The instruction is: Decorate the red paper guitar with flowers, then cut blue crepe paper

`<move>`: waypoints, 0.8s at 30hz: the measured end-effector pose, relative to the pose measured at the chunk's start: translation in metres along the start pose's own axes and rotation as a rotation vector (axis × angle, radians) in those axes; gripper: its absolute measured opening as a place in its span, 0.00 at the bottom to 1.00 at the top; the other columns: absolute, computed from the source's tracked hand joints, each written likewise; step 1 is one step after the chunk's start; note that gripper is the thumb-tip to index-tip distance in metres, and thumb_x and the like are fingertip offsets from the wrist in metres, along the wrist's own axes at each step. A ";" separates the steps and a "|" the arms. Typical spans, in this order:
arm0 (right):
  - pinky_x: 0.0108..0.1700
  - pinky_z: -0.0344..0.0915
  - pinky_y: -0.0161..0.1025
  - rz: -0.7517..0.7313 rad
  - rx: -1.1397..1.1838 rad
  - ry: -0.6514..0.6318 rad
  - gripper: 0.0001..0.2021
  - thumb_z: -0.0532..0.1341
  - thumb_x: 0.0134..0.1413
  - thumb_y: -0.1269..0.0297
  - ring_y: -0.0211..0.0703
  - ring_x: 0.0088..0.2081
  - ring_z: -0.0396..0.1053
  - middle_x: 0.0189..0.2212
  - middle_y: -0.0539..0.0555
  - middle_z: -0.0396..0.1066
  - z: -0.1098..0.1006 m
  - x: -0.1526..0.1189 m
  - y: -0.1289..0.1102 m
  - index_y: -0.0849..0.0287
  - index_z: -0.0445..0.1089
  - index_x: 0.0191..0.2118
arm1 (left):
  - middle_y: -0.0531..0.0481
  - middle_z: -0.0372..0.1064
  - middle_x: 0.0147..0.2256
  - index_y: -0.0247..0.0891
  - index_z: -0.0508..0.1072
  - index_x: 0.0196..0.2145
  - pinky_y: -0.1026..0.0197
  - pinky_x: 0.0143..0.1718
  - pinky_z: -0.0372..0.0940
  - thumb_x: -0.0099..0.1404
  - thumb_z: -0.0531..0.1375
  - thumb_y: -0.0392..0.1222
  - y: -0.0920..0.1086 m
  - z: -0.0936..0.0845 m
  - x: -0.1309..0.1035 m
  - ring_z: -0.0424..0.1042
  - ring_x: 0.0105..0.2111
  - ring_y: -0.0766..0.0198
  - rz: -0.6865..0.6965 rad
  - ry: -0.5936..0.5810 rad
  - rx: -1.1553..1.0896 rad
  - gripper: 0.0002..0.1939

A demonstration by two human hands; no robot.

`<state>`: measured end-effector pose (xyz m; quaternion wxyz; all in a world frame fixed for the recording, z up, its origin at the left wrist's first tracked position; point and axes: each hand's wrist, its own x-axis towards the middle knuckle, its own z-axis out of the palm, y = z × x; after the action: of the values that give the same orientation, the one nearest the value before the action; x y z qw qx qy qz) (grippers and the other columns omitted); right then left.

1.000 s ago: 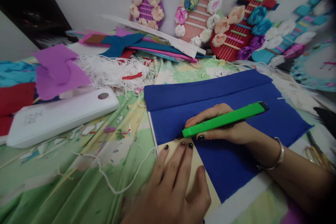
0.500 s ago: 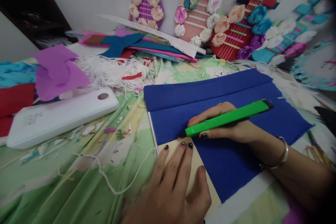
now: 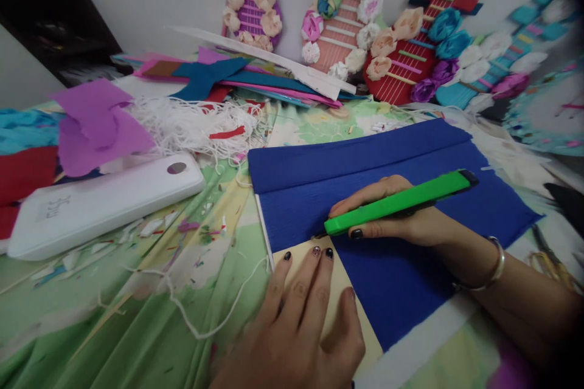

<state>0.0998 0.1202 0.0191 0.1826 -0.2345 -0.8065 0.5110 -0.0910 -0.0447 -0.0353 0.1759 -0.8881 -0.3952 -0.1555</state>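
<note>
My right hand is closed around a green box cutter, its blade end pointing left and touching the far edge of a cream card. My left hand lies with fingers stretched out, pressing the card flat. Beneath the card is a sheet of dark blue crepe paper, with a folded blue strip along its far side. A white board edge shows under the blue paper at the near side. The blade itself is mostly too small to make out.
A white power bank lies at left, near tangled white string and purple paper. Scissors rest at far right. Decorated paper guitars lean on the wall. Scraps dot the green cloth.
The box cutter and my right hand have shifted very slightly right against the card's edge. My left hand stays in place on the card.
</note>
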 end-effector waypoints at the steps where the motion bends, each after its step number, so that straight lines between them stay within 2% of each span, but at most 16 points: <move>1: 0.41 0.75 0.32 -0.002 -0.006 0.000 0.13 0.70 0.48 0.66 0.45 0.39 0.78 0.38 0.55 0.79 0.000 0.000 0.000 0.61 0.78 0.42 | 0.30 0.69 0.51 0.35 0.63 0.53 0.37 0.54 0.56 0.66 0.55 0.53 0.000 0.000 0.000 0.65 0.55 0.38 -0.002 0.003 0.004 0.23; 15: 0.41 0.75 0.31 -0.011 -0.030 -0.012 0.13 0.71 0.48 0.67 0.44 0.39 0.78 0.38 0.54 0.79 -0.004 -0.002 -0.001 0.59 0.78 0.42 | 0.29 0.69 0.51 0.35 0.64 0.52 0.38 0.51 0.60 0.67 0.55 0.52 0.000 -0.002 0.000 0.66 0.55 0.37 0.002 -0.012 -0.008 0.22; 24: 0.41 0.75 0.32 0.010 -0.039 -0.020 0.13 0.70 0.49 0.66 0.45 0.38 0.78 0.38 0.54 0.80 -0.011 -0.004 -0.002 0.59 0.78 0.43 | 0.28 0.69 0.52 0.34 0.64 0.52 0.37 0.53 0.57 0.67 0.54 0.51 0.000 -0.002 0.001 0.66 0.55 0.36 0.005 -0.007 -0.010 0.22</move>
<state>0.1080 0.1252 0.0252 0.1674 -0.2368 -0.8169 0.4986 -0.0908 -0.0448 -0.0335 0.1706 -0.8905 -0.3926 -0.1541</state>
